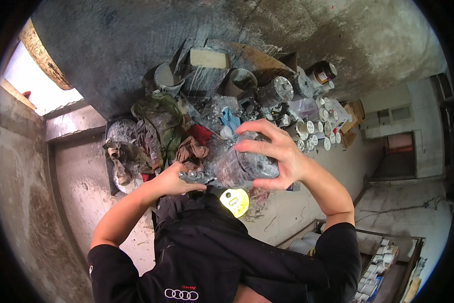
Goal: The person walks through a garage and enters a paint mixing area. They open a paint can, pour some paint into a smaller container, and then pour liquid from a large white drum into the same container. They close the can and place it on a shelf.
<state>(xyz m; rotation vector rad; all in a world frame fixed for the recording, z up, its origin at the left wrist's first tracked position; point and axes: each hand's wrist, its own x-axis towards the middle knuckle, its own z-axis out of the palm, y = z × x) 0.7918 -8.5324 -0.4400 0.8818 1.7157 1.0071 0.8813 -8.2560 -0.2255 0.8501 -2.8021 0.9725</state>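
My right hand (282, 156) is wrapped round a dark grey, rounded, smeared container-like object (242, 164), with fingers over its top and thumb at its near side. Its exact kind is unclear. My left hand (174, 181) is closed round a grey-stained, ridged tool (196, 177); its tip points at the left side of the rounded object, and whether they touch cannot be made out. Just below, close to my body, is a bright yellow round thing (235, 203). A crumpled blue cloth or glove (230, 119) lies beyond my hands on the cluttered, stained work surface.
Stained rags (158, 123) are heaped at the left beside a bucket (167, 78). A large grey drum-like can (276, 91) and several white spools or cans (313, 126) stand at the far right. A crate of white containers (376, 270) is at lower right.
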